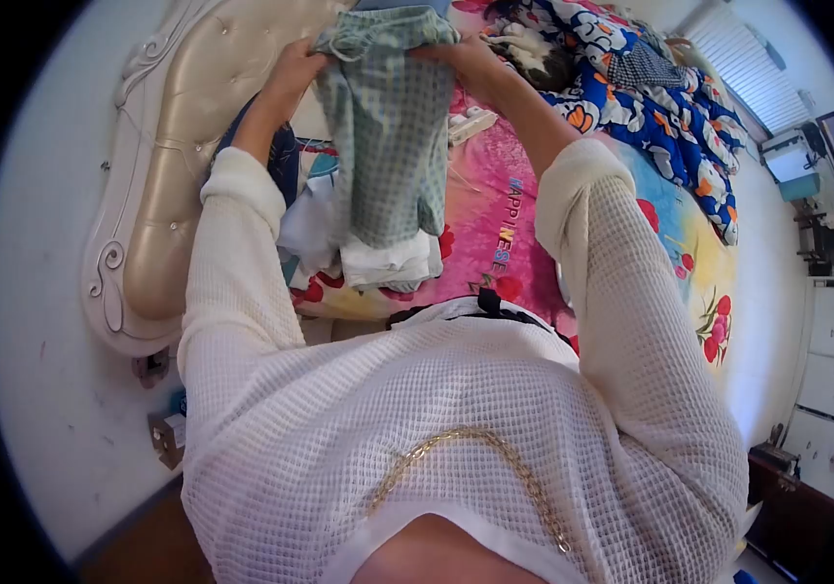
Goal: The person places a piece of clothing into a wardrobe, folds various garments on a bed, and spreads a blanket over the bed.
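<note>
Green checked drawstring pants [388, 136] hang in front of me, lifted over the bed by their waistband. My left hand [298, 68] is closed round one end of the waistband, near the tied cord. At the other end, my right hand [458, 56] grips the same band, its fingers partly hidden by the cloth. The legs hang down over a stack of folded white clothes [388, 261] at the bed's near edge. Beside that stack lies a pale crumpled garment [312, 229], and dark blue denim [284, 165] is behind my left forearm.
A tufted cream headboard [193, 146] borders the bed on the left. The pink flowered bedsheet [495, 209] carries a white power strip [472, 125]. A blue patterned quilt [665, 117] lies bunched at the right, beside what looks like a cat [539, 54].
</note>
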The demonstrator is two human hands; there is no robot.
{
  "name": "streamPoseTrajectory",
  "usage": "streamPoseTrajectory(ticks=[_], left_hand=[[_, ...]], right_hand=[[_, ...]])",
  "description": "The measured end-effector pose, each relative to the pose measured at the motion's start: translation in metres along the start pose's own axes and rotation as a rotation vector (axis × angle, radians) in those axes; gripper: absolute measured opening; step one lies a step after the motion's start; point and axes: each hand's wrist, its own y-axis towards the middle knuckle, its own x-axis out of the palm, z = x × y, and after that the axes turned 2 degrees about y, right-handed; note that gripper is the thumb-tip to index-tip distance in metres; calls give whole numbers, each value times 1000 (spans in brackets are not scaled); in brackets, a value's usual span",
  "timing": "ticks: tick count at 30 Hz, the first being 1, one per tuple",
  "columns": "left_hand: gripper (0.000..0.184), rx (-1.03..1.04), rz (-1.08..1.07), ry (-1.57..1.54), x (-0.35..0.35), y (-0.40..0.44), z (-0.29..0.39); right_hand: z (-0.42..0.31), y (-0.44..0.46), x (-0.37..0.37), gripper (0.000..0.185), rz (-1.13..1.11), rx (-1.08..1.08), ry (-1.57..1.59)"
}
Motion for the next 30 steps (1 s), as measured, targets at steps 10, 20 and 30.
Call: streamPoseTrajectory(ticks=[10, 20, 30], left_hand=[[25, -167, -89, 321, -27, -150, -67], [38, -647, -858, 957, 87, -262, -165], [33, -323, -867, 938, 172, -208, -86]], right_hand=[[61, -94, 37, 34, -194, -179, -566], [228, -297, -96, 40, -184, 521, -929], [283, -408, -188, 25, 253, 582, -1535]])
